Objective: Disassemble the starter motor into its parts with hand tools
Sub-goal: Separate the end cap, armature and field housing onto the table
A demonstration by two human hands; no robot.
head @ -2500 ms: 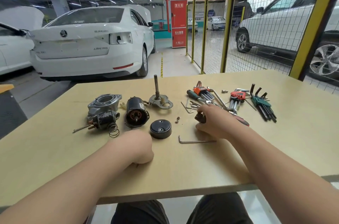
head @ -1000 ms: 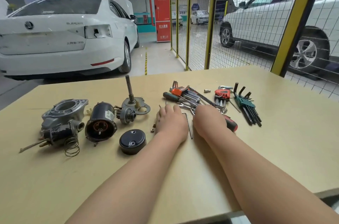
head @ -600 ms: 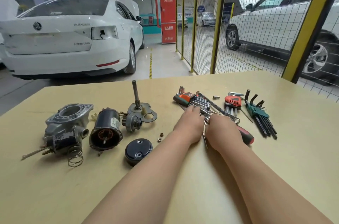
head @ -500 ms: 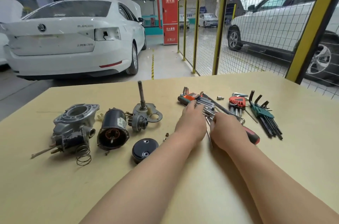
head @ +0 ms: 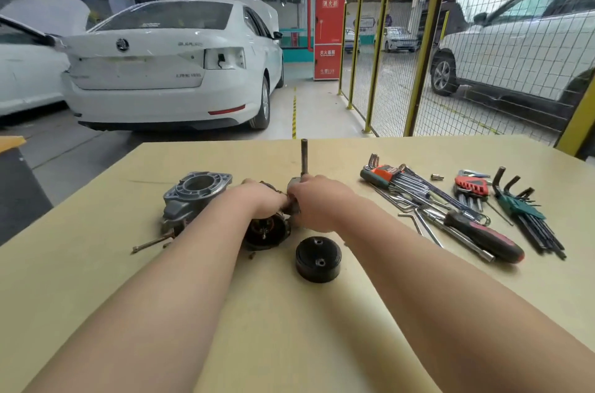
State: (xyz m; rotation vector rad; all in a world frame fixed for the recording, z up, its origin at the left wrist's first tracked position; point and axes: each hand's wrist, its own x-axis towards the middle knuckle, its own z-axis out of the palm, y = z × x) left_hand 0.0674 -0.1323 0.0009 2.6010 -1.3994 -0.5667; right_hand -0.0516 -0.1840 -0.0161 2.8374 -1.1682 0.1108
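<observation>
The starter motor lies in pieces on the tan table (head: pixel 289 344). My left hand (head: pixel 257 199) is closed over the top of the black motor body (head: pixel 267 233), whose open end faces me. Touching it, my right hand (head: pixel 317 202) grips a small grey gear piece (head: pixel 293 207) beside the motor body and hides the shaft plate. Only the upright shaft (head: pixel 304 157) shows above my right hand. The grey aluminium nose housing (head: pixel 196 189) sits to the left, with a long bolt (head: pixel 151 243) in front of it. A black end cap (head: pixel 318 259) lies near me.
Hand tools lie spread on the right: an orange hex key set (head: pixel 386 173), a red one (head: pixel 471 186), a green one (head: pixel 521 210), a red-and-black screwdriver (head: pixel 486 238) and loose hex keys (head: pixel 415 220). White cars and a mesh fence (head: pixel 386 70) stand beyond the table.
Both hands have left the tool pile and moved left onto the motor parts. The left hand now covers the motor body, and the right hand has closed on the gear piece.
</observation>
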